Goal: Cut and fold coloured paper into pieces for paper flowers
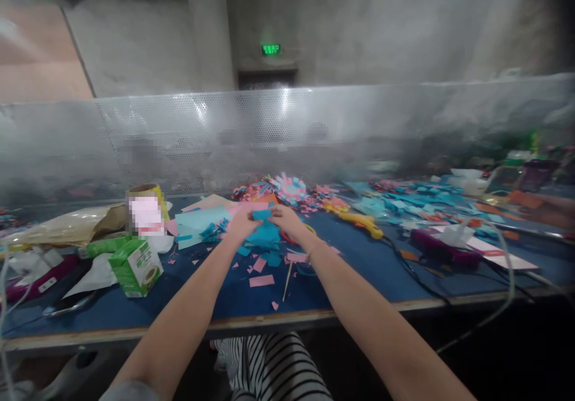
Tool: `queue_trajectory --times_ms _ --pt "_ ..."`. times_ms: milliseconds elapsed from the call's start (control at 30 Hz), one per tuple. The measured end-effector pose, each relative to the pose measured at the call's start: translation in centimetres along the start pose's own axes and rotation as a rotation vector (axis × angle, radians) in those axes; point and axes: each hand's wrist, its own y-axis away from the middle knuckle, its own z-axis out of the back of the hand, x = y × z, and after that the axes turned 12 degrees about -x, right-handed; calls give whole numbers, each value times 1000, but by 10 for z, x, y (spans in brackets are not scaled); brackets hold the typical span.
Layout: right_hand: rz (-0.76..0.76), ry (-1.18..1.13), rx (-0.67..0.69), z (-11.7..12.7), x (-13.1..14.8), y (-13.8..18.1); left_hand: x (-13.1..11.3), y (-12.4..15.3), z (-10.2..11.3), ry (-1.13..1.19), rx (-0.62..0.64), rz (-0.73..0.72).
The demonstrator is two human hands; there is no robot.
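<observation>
"Blue paper, a small piece (260,215), is up at the fingertips. How does it lie?"

"Crosswise: its long axis runs left to right, roughly parallel to the front edge of the table (377,269), and it sits between the two hands, raised a little above the loose blue sheets (266,238)."

"Which hand is nearer?"

"Neither, really. The left hand (242,224) has its fingers closed at the left end, the right hand (290,221) pinches at the right end. Blur hides exactly how the fingertips meet the paper."

"And nearer the table's front edge?"

"A pink paper strip (261,280), also lying crosswise, and a thin stick (287,281) pointing toward that edge. Off to the right, the yellow glue gun (362,222) lies well apart from the right hand."

"Any containers?"

"Two stand toward the table's left end. A green carton (137,267) is upright, nearer the front edge than the hands; its contents don't show. Behind it is a yellow-rimmed cylinder (164,202), open at the top, part of its side masked. I can't tell what's inside."
</observation>
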Motion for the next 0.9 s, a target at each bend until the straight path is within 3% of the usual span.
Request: queue_trajectory --times_ms 133,333,467,700,900 --pt "47 -6 -2 -1 -1 0 14 10 -1 372 -13 234" --pt "-29 -60 -66 -2 0 2 10 10 5 598 -14 297" --pt "-78 -147 -83 -3 2 3 13 8 7 579 31 301" --pt "-184 -301 -61 -2 6 5 15 7 6 482 -13 227" --pt "-15 -81 -46 -2 4 7 17 5 6 344 -74 100"
